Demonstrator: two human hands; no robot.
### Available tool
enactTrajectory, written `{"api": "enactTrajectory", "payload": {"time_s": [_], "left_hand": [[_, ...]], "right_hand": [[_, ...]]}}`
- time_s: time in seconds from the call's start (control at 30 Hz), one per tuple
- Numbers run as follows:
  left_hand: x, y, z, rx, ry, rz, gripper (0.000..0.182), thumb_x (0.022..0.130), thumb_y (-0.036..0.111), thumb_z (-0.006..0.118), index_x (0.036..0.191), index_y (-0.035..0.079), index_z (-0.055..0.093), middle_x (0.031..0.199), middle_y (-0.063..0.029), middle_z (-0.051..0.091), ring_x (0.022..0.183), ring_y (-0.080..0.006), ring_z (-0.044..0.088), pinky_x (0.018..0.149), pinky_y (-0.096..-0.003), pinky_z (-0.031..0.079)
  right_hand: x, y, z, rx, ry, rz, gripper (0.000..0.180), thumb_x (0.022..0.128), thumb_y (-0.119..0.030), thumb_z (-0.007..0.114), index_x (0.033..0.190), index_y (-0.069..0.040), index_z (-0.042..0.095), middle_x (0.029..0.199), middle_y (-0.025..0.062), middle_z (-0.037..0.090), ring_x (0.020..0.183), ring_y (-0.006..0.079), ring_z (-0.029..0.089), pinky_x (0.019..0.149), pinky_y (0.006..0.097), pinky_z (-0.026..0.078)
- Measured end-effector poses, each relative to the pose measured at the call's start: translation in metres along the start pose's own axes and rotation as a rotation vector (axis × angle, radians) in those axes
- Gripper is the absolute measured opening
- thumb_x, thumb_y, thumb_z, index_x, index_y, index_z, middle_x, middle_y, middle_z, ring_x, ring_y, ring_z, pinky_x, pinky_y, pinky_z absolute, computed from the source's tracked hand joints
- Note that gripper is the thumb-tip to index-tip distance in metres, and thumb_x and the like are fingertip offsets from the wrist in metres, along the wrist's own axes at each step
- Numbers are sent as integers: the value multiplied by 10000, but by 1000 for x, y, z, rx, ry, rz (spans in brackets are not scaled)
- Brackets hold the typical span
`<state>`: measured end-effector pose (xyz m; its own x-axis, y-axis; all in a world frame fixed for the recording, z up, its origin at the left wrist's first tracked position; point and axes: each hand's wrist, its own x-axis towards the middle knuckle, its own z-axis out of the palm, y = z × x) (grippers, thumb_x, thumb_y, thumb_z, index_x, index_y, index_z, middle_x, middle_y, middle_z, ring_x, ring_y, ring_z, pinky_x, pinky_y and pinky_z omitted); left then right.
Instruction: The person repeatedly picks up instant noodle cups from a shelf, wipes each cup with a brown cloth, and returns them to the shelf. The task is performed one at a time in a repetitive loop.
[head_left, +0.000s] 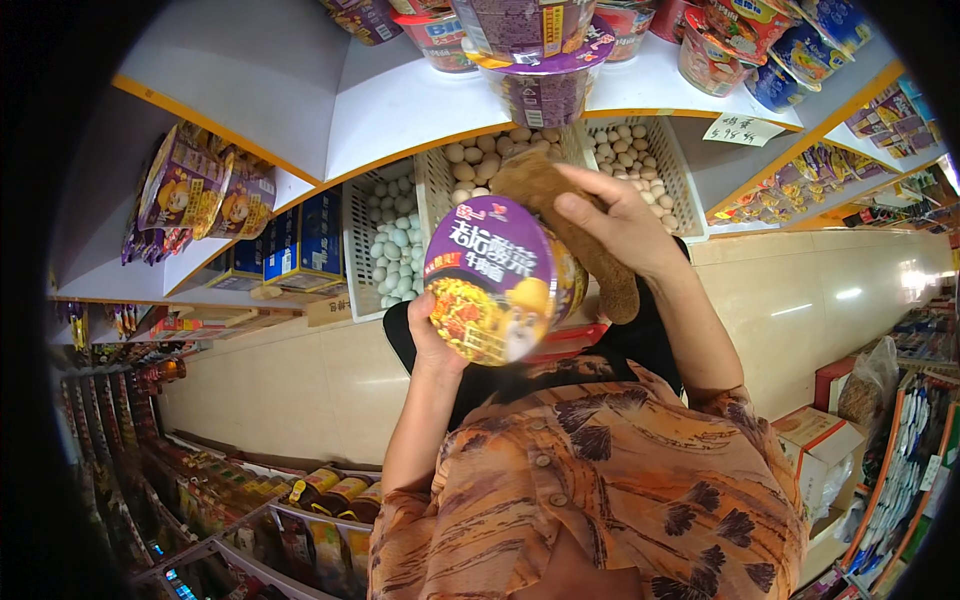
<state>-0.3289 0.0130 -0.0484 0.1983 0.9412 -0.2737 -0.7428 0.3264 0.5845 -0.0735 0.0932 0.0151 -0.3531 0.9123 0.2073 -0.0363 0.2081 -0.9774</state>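
Observation:
My left hand (435, 330) holds a purple instant noodle bowl (491, 281) by its side. The bowl is tilted, with its printed lid facing me. My right hand (630, 217) is on a brown cloth (616, 296) just behind the bowl, thumb and fingers spread along it. One end of the cloth hangs down toward my lap, while the other lies over the eggs. On the white shelf (420, 109) ahead stand stacked purple noodle bowls (544, 97). The far side of the held bowl is hidden.
Below the shelf are plastic crates of brown eggs (472, 161), pale eggs (622, 154) and bluish eggs (394, 247). A handwritten card (742, 129) hangs from the shelf edge. Bottled goods (337, 491) stand behind me at left; an open carton (814, 450) lies at right.

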Motion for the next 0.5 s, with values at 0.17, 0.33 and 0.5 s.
{"api": "enactTrajectory", "payload": {"time_s": [0.17,0.33,0.5], "left_hand": [[2,4,8,-248,33,-15,813,756,550,674,1408,101,485,1366,-135,564,1254,-324,548,1078,-521,447],[5,10,12,-246,32,-40,932,769,703,597,1501,163,396,1498,-127,446,1362,-348,447,1073,-617,390],[12,7,21,-270,-31,-29,893,805,702,563,1501,169,395,1493,-127,443,1369,-357,437,1070,-627,390]], "right_hand": [[7,15,11,-68,10,-22,474,967,-257,658,1345,17,577,1294,138,631,1220,211,570,1031,328,439],[-7,25,21,-171,147,-76,446,958,-222,651,1304,50,577,1246,175,631,1164,253,603,1003,344,446],[-22,17,33,-557,317,-300,450,895,-194,696,1313,-49,616,1250,165,618,1092,309,613,941,364,484]]}}
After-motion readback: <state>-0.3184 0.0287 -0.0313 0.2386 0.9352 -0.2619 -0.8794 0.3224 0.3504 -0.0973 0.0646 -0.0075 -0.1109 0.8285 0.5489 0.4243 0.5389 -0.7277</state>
